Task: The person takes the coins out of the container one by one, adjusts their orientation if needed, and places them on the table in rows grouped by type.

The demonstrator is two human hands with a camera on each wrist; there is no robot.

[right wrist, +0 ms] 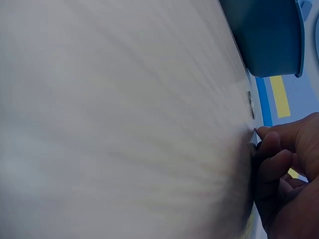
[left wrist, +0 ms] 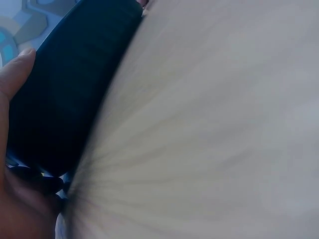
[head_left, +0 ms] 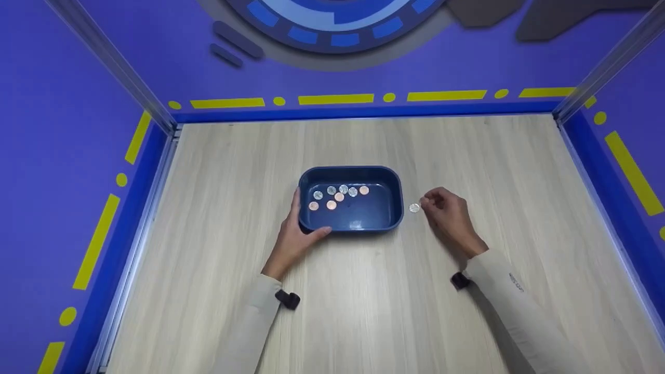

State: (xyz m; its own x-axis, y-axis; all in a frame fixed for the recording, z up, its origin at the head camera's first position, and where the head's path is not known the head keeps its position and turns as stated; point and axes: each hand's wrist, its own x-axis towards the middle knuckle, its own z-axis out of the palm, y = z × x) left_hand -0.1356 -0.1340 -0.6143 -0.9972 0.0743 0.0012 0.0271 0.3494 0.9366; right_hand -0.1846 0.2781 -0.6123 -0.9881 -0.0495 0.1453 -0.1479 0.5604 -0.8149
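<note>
A dark blue tray [head_left: 396,200] sits mid-table with several silver and copper coins [head_left: 338,196] in its left half. My left hand [head_left: 300,228] grips its front-left corner, thumb along the front wall; the left wrist view shows the thumb [left wrist: 15,74] against the tray [left wrist: 65,89]. One silver coin [head_left: 414,208] lies flat on the table just right of the tray. My right hand [head_left: 429,203] hovers beside it with curled fingers, tips a little short of the coin. In the right wrist view the coin [right wrist: 250,104] lies between the tray [right wrist: 269,35] and my fingertips [right wrist: 264,137].
The light wood table [head_left: 363,301] is walled in by purple panels with yellow dashes [head_left: 335,98] at the back and on both sides. Metal posts [head_left: 111,62] stand at the back corners. Black wrist straps [head_left: 287,299] sit on both sleeves.
</note>
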